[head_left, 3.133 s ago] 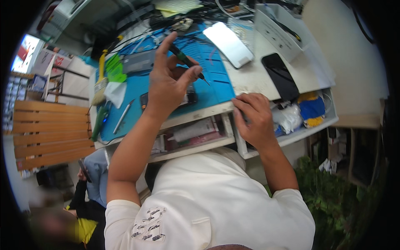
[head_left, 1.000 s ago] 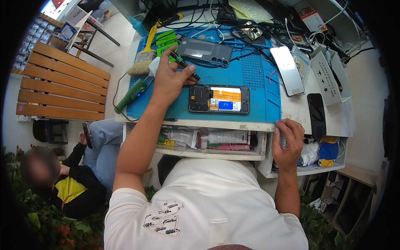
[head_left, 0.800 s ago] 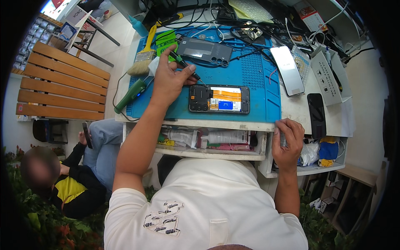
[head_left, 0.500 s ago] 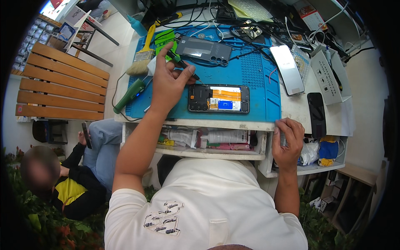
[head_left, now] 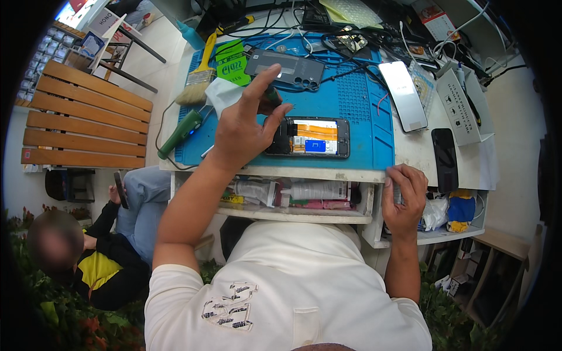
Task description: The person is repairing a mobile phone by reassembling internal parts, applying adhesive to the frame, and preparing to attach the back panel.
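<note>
My left hand (head_left: pixel 246 126) is closed around a slim dark-and-green screwdriver (head_left: pixel 272 95), its thumb and forefinger at the handle; the tip is hidden. It is over the left end of an opened smartphone (head_left: pixel 316 139), covering part of it. The phone lies face down on a blue work mat (head_left: pixel 366 146), showing its battery and an orange flex cable. My right hand (head_left: pixel 405 196) rests at the table's front edge by the right drawer, fingers loosely bent and holding nothing. Beyond the phone lies a detached grey back cover (head_left: pixel 285 69).
A brush (head_left: pixel 200 79) and a green-handled tool (head_left: pixel 181 134) lie at the left. At the right are a silver phone (head_left: pixel 404 96), a dark phone (head_left: pixel 445 161) and a white box (head_left: pixel 459 111). Cables tangle behind. A seated person (head_left: pixel 108 257) is at lower left.
My left hand has lowered toward the phone and turned, with the screwdriver now more upright and mostly hidden behind the fingers. My right hand stays put.
</note>
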A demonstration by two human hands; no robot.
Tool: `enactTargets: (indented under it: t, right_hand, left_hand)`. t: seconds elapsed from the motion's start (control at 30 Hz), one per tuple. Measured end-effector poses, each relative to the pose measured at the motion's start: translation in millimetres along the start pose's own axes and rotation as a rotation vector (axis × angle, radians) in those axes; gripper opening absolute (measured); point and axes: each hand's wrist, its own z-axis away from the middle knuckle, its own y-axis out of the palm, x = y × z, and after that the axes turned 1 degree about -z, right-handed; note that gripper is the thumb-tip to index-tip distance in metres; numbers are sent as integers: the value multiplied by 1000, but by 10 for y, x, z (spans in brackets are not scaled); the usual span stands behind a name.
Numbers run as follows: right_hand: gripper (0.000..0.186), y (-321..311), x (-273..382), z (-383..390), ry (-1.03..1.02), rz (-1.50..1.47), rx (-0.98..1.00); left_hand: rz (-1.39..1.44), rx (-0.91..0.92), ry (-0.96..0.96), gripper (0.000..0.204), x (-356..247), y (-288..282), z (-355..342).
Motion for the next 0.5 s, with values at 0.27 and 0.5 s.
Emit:
enactTargets:
  t: [0.27, 0.5]
  right_hand:
    - [27, -10, -3, 3, -7, 13, 16]
    - [31, -166, 244, -304, -180, 33, 86]
  left_hand:
    - [54, 30, -133, 82, -2, -31, -80]
    - [478, 32, -730, 91, 199, 3, -247]
